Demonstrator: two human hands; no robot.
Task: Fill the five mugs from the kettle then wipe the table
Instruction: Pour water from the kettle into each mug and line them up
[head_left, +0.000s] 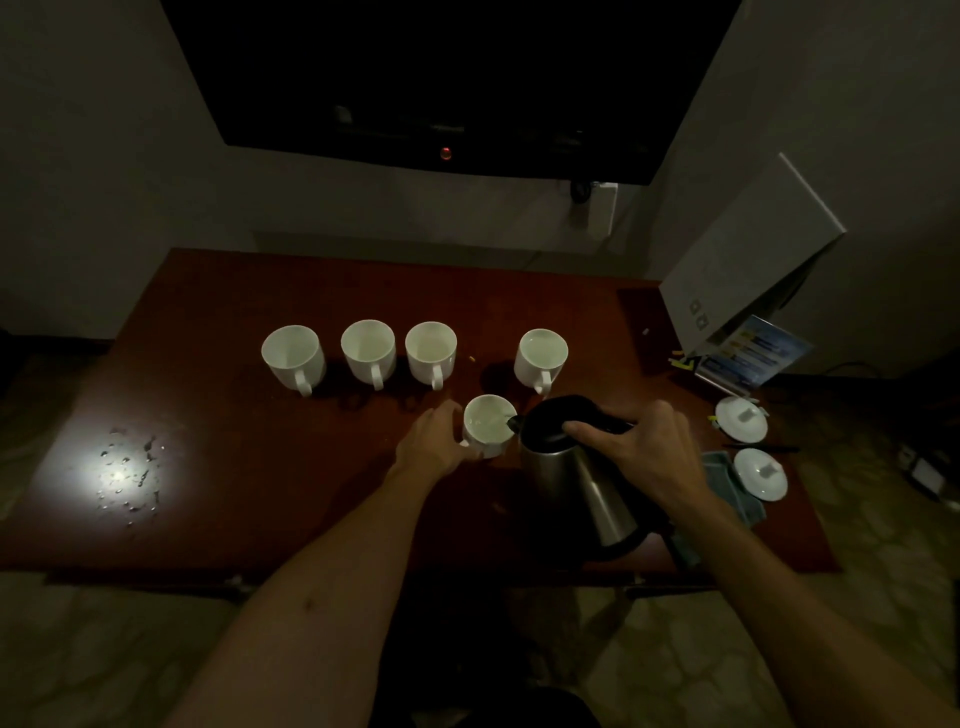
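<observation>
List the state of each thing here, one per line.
Kettle: tilted, spout over the near mug.
Near mug: upright, being filled.
Left hand: holds near mug.
Right hand: grips kettle handle.
Far-left mug: looks empty.
Two lids: on the table.
Table: droplets at left.

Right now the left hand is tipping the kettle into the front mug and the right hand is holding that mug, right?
Not quite, the hands are swapped. In the head view, the right hand grips the kettle and tips its spout over the front mug, while the left hand holds that mug steady. The other four mugs stand in a row behind.
</observation>
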